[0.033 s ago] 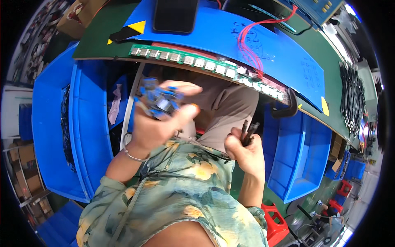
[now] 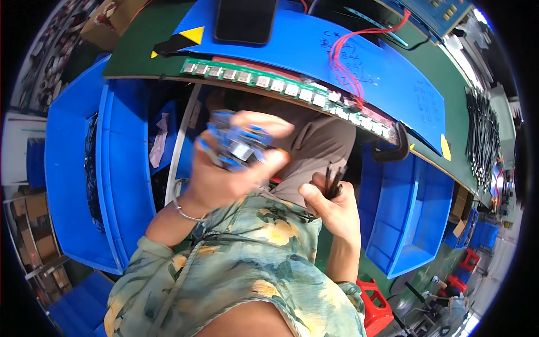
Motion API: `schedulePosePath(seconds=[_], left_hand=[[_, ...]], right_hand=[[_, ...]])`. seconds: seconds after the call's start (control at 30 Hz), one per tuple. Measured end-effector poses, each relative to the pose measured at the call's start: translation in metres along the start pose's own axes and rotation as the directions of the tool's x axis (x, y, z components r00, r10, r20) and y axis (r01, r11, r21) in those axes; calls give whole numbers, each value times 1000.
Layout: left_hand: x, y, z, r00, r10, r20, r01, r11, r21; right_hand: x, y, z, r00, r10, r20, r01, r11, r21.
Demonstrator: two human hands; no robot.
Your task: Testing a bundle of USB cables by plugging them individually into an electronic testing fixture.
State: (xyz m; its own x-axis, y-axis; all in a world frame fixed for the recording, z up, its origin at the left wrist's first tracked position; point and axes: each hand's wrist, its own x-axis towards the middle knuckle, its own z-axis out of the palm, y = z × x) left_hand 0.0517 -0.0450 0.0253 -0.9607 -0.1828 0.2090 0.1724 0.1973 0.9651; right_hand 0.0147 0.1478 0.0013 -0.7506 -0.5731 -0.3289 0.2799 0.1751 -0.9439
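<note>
Left hand [image 2: 216, 175] is curled part-closed round a clump of blue & black parts [image 2: 231, 141], thumb and fingers pressing in from either side; one pale, squarish face shows amid the blue (hand's a bit blurred, so can't tell exactly what the parts are). Clump sits above the lap, just short of the worktop [image 2: 133, 63] edge, well apart from the other hand. Right hand [image 2: 338, 212] is mostly closed, w/ a few slim dark pieces [image 2: 335, 181] pinched btwn thumb & fingers, tips pointing up & away from the body.

Along the worktop's front edge runs a green circuit strip [image 2: 269, 84] w/ a row of metal sockets, red wires [image 2: 336, 53] joined nr its right half. Black clamp [image 2: 400, 147] grips the edge at the strip's right end. Behind the strip: a blue sheet [image 2: 306, 39] w/ handwriting, plus a dark phone [image 2: 245, 22] lying on it. Left blue bin [image 2: 66, 180] has dark cables [image 2: 93, 174] in it; right blue bin [image 2: 388, 219] stands past the right hand.
</note>
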Motion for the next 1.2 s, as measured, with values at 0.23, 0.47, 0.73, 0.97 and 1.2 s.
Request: schedulePosePath(seconds=[0.23, 0.47, 0.73, 0.97, 1.2], left_hand=[[15, 3, 23, 901, 313, 300, -296, 950, -101], [16, 2, 19, 883, 202, 424, -202, 978, -45], [-8, -2, 20, 912, -329, 245, 379, 904, -198], [-18, -12, 42, 944, -209, 254, 268, 936, -228], [-29, -28, 46, 900, -257, 353, 335, 924, -182]], right_hand=[[3, -6, 15, 1000, 8, 20, -10, 996, 85], [7, -3, 12, 996, 19, 89, -28, 994, 101], [14, -8, 12, 996, -35, -84, 57, 960, 274], [19, -16, 18, 954, -100, -282, 233, 838, 493], [24, -14, 14, 953, -160, -258, 295, 693, 658]])
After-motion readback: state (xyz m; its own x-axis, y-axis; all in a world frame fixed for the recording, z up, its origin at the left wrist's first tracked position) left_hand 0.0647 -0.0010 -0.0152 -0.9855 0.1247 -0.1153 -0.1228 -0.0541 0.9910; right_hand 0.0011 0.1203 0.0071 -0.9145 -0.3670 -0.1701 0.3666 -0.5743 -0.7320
